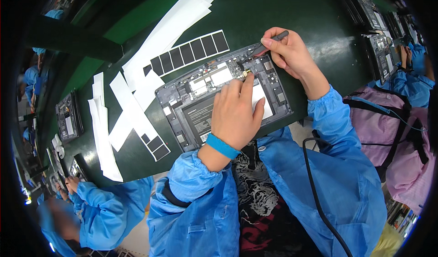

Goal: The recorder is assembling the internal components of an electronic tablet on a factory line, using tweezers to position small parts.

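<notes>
Centre: left hand, fingers loosely spread, hides part of opened device. Upper right: right hand pinches dark tool, tip unclear.

dark grey device, green table, blue wristband, white strip with black rectangles
</notes>
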Available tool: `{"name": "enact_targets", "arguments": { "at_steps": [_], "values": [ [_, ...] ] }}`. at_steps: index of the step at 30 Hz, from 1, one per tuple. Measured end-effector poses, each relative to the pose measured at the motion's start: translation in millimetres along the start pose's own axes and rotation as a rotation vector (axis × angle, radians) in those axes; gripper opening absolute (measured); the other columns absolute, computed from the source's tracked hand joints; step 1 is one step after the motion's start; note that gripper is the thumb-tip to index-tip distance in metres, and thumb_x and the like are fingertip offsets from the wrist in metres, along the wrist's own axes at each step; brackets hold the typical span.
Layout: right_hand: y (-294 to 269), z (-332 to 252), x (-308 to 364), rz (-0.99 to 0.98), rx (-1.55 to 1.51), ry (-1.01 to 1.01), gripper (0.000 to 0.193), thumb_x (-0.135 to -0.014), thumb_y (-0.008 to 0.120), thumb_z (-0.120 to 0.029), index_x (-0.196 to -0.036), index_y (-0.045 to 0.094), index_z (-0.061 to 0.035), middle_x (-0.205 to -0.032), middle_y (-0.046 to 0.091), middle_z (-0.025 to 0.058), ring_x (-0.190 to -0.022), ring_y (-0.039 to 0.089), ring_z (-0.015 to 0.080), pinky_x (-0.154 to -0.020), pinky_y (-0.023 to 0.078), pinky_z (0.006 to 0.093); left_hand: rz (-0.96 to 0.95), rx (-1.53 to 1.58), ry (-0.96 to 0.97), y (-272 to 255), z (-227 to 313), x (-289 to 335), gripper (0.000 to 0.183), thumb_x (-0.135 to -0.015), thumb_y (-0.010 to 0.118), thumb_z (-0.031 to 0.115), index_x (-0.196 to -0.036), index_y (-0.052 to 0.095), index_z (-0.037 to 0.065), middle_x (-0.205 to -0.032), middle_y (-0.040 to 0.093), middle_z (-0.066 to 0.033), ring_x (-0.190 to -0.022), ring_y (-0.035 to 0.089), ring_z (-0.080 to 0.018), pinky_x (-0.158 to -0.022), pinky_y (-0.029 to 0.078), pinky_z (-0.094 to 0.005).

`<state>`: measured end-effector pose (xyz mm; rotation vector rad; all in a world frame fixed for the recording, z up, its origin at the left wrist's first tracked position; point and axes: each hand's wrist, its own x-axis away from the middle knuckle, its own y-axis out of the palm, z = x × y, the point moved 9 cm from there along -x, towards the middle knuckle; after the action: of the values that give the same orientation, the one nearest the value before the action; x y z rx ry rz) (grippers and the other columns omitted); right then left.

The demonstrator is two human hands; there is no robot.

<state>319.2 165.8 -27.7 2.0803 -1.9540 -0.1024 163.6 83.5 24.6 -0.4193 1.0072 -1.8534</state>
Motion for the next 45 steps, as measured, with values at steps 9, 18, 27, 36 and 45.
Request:
{"name": "enact_targets", "arguments": {
  "at_steps": [9, 18, 27, 36, 45],
  "values": [
    [2, 1, 0, -0.018, 0.014, 0.032, 0.017, -0.091, 0.066, -0.011, -0.094, 0.054, 0.0009, -0.056, 0.051, 0.0005, -0.041, 0.039, 0.0039, -0.038, 0.025, 0.0201, -0.025, 0.010, -0.004, 5, -3, 0, 0.054, -0.083, 0.066, 0.020, -0.129, 0.050, -0.004, -0.098, 0.055, -0.0164, -0.091, 0.054, -0.0338, -0.082, 0.042, -0.0416],
    [9, 3, 1, -0.068, -0.098, 0.033, 0.017, -0.092, 0.064, -0.010, -0.097, 0.052, 0.0003, -0.058, 0.050, -0.0010, -0.042, 0.039, 0.0039, -0.040, 0.027, 0.0204, 0.000, 0.010, 0.020, 2, -3, 1, 0.054, -0.083, 0.066, 0.020, -0.129, 0.051, -0.004, -0.098, 0.055, -0.0161, -0.090, 0.054, -0.0335, -0.080, 0.043, -0.0413],
    [3, 3, 0, -0.029, -0.048, 0.010, 0.018, -0.093, 0.065, -0.012, -0.096, 0.051, -0.0008, -0.055, 0.048, -0.0016, -0.042, 0.039, 0.0040, -0.039, 0.027, 0.0189, 0.009, 0.011, 0.029, 3, -2, 2, 0.054, -0.082, 0.067, 0.018, -0.129, 0.051, -0.004, -0.095, 0.054, -0.0149, -0.088, 0.053, -0.0326, -0.077, 0.042, -0.0411],
    [0, 3, -1, -0.001, -0.039, -0.019, 0.017, -0.093, 0.064, -0.011, -0.095, 0.050, -0.0013, -0.056, 0.048, -0.0012, -0.042, 0.039, 0.0044, -0.039, 0.028, 0.0200, 0.021, 0.009, 0.042, 2, -2, 2, 0.055, -0.081, 0.068, 0.018, -0.129, 0.051, -0.003, -0.095, 0.054, -0.0146, -0.087, 0.053, -0.0323, -0.077, 0.043, -0.0405],
    [3, 0, 2, -0.015, -0.064, -0.026, 0.017, -0.093, 0.065, -0.011, -0.094, 0.050, -0.0017, -0.057, 0.048, -0.0013, -0.042, 0.039, 0.0046, -0.039, 0.027, 0.0202, 0.017, 0.001, 0.039, 2, -1, 2, 0.055, -0.081, 0.068, 0.018, -0.129, 0.051, -0.003, -0.095, 0.054, -0.0150, -0.088, 0.054, -0.0324, -0.077, 0.043, -0.0406]
  ]
}}
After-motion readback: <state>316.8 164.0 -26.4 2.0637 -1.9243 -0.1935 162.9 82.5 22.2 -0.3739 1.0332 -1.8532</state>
